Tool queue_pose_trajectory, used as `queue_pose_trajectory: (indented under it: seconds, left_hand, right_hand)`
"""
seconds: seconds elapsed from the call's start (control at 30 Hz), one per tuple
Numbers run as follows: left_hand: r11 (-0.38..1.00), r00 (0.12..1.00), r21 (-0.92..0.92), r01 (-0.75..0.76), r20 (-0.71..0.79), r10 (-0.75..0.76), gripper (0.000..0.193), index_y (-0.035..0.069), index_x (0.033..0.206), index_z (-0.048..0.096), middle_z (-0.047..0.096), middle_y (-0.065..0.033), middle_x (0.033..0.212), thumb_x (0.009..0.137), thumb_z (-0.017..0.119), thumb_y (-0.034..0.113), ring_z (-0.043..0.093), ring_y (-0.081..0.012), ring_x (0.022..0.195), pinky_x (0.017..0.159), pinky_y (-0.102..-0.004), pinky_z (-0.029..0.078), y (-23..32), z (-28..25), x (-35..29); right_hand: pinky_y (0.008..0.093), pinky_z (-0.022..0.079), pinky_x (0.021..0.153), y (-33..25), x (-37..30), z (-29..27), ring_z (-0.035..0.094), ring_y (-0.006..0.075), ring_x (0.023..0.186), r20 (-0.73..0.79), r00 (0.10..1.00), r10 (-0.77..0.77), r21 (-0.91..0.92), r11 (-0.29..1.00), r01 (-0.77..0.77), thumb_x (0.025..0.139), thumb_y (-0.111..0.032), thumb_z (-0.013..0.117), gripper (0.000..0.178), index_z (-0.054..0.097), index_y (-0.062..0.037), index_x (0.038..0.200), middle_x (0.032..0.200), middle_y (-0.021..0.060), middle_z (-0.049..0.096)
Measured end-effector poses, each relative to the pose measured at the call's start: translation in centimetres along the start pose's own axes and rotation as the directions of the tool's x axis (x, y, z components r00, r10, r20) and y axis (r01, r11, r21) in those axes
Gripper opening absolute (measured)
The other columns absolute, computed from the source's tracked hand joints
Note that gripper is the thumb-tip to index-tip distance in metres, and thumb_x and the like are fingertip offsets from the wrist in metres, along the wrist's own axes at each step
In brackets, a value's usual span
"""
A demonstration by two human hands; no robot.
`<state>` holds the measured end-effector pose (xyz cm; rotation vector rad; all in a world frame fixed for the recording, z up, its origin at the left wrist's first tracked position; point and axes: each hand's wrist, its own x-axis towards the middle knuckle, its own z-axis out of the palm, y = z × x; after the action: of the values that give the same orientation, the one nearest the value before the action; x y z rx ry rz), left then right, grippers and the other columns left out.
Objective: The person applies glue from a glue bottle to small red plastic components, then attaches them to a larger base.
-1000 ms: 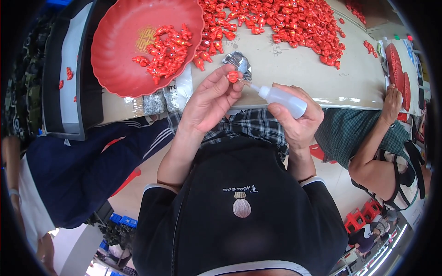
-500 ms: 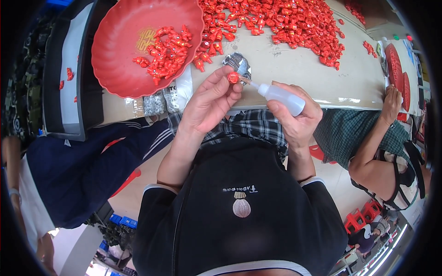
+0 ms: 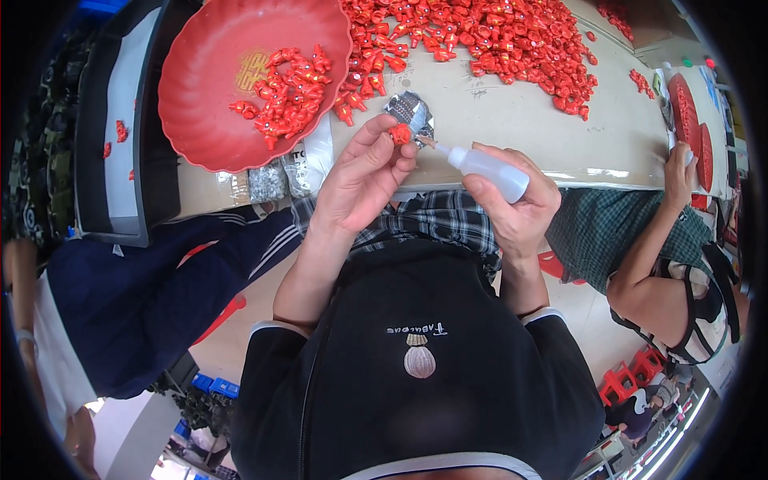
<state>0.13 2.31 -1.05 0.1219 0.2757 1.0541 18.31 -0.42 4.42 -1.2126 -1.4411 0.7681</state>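
Observation:
Between the thumb and fingers of my left hand [image 3: 366,170] is a small red plastic piece [image 3: 400,134], gripped above the table's near edge. My right hand [image 3: 520,200] is wrapped round a translucent white squeeze bottle [image 3: 494,172]. The bottle's thin nozzle [image 3: 432,144] points left at the red piece, with its brownish tip a little short of it. Just behind the left fingertips lies a crumpled silvery wrapper [image 3: 410,110]. A scalloped red plastic bowl [image 3: 200,96] to the left holds a cluster of small red figures [image 3: 292,96].
A large heap of small red parts [image 3: 480,40] covers the far side of the table [image 3: 512,112]. Clear plastic packets [image 3: 300,166] lie below the bowl, beside a black tray [image 3: 120,160] at far left. A co-worker's hand [image 3: 680,172] is by red trays [image 3: 684,112] on the right.
The red piece has turned in my left fingers and shifted slightly left, away from the nozzle tip. My right hand and the bottle stay nearly still.

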Motion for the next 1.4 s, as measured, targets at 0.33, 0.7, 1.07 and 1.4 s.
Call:
queue_pose_trajectory:
  seconds: [0.33,0.7,1.07,1.4]
  left_hand:
    - [1.0,0.999,-0.007,-0.025,0.021,0.025,0.02,0.007,0.106,0.055,0.056,-0.0088,0.095,0.087,0.05,0.007,0.051,-0.0181,0.09,0.074,-0.0268,0.041,0.03,0.12,0.03]
    - [0.999,1.0,0.04,-0.029,0.008,0.029,0.023,0.008,0.11,0.053,0.057,-0.0056,0.097,0.087,0.049,0.008,0.052,-0.016,0.09,0.073,-0.0269,0.04,0.11,0.07,-0.02]
    - [0.997,0.998,0.072,-0.012,0.07,0.007,0.035,0.009,0.122,0.045,0.057,-0.0041,0.102,0.087,0.05,0.011,0.05,-0.0127,0.091,0.072,-0.0257,0.038,0.19,-0.24,0.17]
    - [0.997,0.999,0.081,-0.006,0.051,0.002,0.031,0.008,0.119,0.048,0.056,-0.0071,0.105,0.088,0.049,0.013,0.05,-0.0134,0.09,0.07,-0.0253,0.038,0.11,-0.17,0.2]
  right_hand:
    - [0.0215,0.041,0.05,-0.2,0.07,-0.06,0.056,0.0118,0.058,0.014,0.999,-0.039,-0.045,0.998,0.039,0.063,-0.008,0.076,0.031,0.063,0.0023,0.09,0.067,0.0088,0.06]
    - [0.0211,0.04,0.049,-0.2,-0.07,-0.05,0.055,0.0107,0.056,0.022,0.999,-0.026,-0.014,1.0,0.026,0.063,-0.008,0.076,0.031,0.064,0.0014,0.09,0.066,0.0078,0.06]
    - [0.0209,0.04,0.048,-0.33,-0.06,-0.12,0.054,0.0106,0.055,0.046,0.998,-0.041,-0.025,0.999,0.042,0.063,-0.008,0.076,0.031,0.064,0.0009,0.091,0.065,0.0076,0.059]
    - [0.0211,0.041,0.049,-0.33,0.04,-0.05,0.056,0.0112,0.057,0.055,0.997,-0.062,-0.011,0.998,0.062,0.064,-0.008,0.076,0.032,0.063,0.0012,0.091,0.067,0.0085,0.06]
